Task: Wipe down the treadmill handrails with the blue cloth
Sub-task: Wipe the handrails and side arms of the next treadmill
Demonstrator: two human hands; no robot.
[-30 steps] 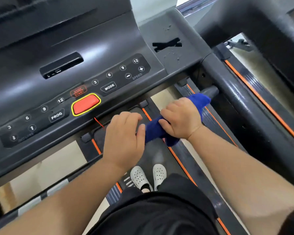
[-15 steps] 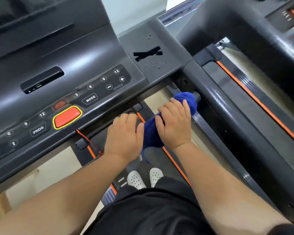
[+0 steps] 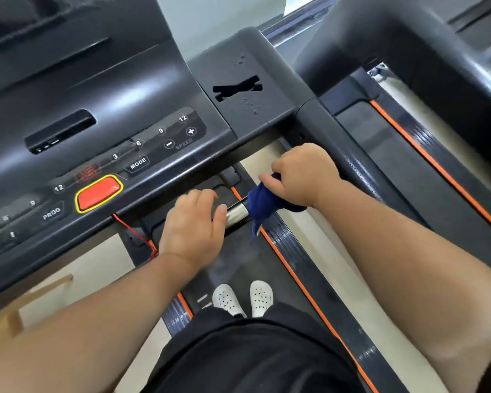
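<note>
Wiping the front grip bar (image 3: 236, 213): your right hand (image 3: 301, 174) is clenched on the bunched blue cloth (image 3: 262, 204), wrapped round the bar's right part. Left hand (image 3: 192, 226) grasps the bar just left, steadying. Next, slide the cloth right along it, then do the side handrail (image 3: 357, 165).

The handrail (image 3: 236, 213) shows shiny, smooth chrome metal. The blue cloth (image 3: 262, 200) looks soft and matt. The console (image 3: 102, 89) is glossy dark plastic; the right side rail (image 3: 360, 171) is glossy too.
</note>
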